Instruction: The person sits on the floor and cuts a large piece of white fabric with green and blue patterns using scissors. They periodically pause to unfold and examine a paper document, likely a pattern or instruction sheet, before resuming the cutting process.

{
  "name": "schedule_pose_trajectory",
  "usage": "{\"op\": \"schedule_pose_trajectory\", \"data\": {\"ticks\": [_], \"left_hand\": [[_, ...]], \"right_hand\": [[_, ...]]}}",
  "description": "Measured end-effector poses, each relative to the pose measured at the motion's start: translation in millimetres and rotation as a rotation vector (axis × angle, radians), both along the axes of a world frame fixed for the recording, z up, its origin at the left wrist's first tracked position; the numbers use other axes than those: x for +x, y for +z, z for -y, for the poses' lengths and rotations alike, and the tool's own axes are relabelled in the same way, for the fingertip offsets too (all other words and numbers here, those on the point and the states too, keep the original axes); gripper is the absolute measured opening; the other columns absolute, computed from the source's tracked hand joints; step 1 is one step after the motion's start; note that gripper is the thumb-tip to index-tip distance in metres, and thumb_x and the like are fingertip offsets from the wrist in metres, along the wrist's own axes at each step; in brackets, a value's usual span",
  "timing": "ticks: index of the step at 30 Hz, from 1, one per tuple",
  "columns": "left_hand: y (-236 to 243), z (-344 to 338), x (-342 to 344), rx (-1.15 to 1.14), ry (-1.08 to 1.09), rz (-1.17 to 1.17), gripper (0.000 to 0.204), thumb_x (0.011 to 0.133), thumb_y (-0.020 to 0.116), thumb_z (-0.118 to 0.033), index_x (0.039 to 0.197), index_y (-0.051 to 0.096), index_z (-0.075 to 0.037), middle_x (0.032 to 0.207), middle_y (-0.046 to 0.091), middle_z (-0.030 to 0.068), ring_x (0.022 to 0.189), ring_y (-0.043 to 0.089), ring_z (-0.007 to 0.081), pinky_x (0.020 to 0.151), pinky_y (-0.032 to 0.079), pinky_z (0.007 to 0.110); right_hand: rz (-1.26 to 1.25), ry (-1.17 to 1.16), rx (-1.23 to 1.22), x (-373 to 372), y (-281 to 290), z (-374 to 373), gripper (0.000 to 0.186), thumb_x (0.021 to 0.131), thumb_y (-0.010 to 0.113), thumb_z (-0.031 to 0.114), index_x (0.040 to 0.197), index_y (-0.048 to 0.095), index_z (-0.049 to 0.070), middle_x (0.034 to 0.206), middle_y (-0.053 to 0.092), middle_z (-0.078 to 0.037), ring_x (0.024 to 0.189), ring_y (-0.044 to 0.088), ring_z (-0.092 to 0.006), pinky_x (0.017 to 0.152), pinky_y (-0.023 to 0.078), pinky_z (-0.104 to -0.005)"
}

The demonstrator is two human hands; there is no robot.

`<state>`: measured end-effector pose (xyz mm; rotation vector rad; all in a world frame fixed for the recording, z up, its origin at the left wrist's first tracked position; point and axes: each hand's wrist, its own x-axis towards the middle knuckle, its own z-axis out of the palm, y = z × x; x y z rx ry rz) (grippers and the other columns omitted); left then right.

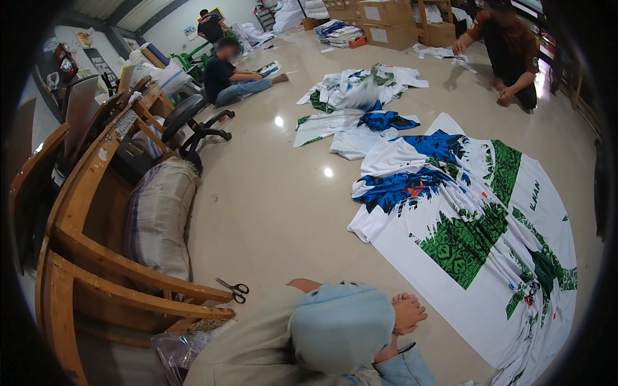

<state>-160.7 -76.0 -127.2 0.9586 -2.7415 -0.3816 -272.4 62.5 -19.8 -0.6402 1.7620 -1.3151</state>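
Neither of my hands can be made out. My bent legs and light blue-grey clothing point(341, 325) fill the bottom centre, with a bare foot point(407, 314) on the floor beside them. Black-handled scissors point(238, 293) lie to the left of my legs, next to the wooden frame. A large spread of white fabric point(399, 244) printed with green and blue patterns lies on the floor just right of me, heaped and folded in places. Further forward are more loose piles of similar printed fabric point(354, 90).
Wooden furniture point(84, 238), a woven sack point(158, 219) and an office chair point(180, 122) line the left. A seated person point(222, 83), another person point(209, 26) behind, and a crouching person point(512, 58) at right share the room. Cardboard boxes point(389, 35) stand at back.
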Motion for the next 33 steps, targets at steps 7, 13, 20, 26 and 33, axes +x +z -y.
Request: {"op": "schedule_pose_trajectory", "data": {"ticks": [7, 13, 20, 26, 33], "left_hand": [[32, 13, -13, 0.055, -0.067, 0.082, 0.034, 0.083, 0.065, -0.037, 0.102, 0.061, -0.008, 0.094, 0.058, 0.0109, 0.089, 0.058, 0.0283, 0.088, 0.039, 0.047], [54, 10, -8, 0.051, -0.029, 0.14, 0.034, 0.083, 0.065, -0.038, 0.101, 0.062, -0.008, 0.095, 0.059, 0.0112, 0.091, 0.059, 0.0287, 0.088, 0.039, 0.046], [33, 5, -4, 0.0, -0.017, 0.088, 0.038, 0.083, 0.065, -0.039, 0.102, 0.062, -0.007, 0.096, 0.06, 0.0118, 0.091, 0.061, 0.0291, 0.087, 0.04, 0.046], [47, 9, -4, 0.039, -0.111, 0.131, 0.039, 0.083, 0.065, -0.039, 0.105, 0.062, -0.007, 0.097, 0.06, 0.0118, 0.092, 0.062, 0.0287, 0.087, 0.04, 0.044], [35, 11, -7, 0.003, -0.109, 0.094, 0.036, 0.078, 0.068, -0.04, 0.1, 0.062, -0.012, 0.095, 0.06, 0.0081, 0.091, 0.058, 0.0287, 0.086, 0.039, 0.049]], "right_hand": [[0.357, 0.049, -0.002, 10, 5, -17, 0.038, 0.105, 0.049, 0.021, 0.136, 0.058, 0.001, 0.138, 0.054, -0.016, 0.129, 0.047, -0.0298, 0.109, 0.036, -0.0406], [0.623, 0.143, 0.03, 24, 10, -25, 0.038, 0.105, 0.05, 0.02, 0.136, 0.058, 0.001, 0.135, 0.055, -0.016, 0.126, 0.049, -0.0288, 0.106, 0.038, -0.0399], [0.778, 0.224, 0.058, 30, 13, -26, 0.038, 0.105, 0.051, 0.02, 0.137, 0.057, 0.001, 0.132, 0.057, -0.015, 0.122, 0.05, -0.0276, 0.103, 0.04, -0.0391], [0.836, 0.231, 0.063, 28, 14, -30, 0.038, 0.105, 0.052, 0.02, 0.137, 0.056, 0.001, 0.129, 0.058, -0.014, 0.119, 0.052, -0.0267, 0.1, 0.042, -0.0384], [0.876, 0.216, 0.06, 27, 16, -33, 0.037, 0.105, 0.053, 0.019, 0.138, 0.056, 0.001, 0.125, 0.059, -0.013, 0.115, 0.053, -0.0255, 0.097, 0.045, -0.0376]]}}
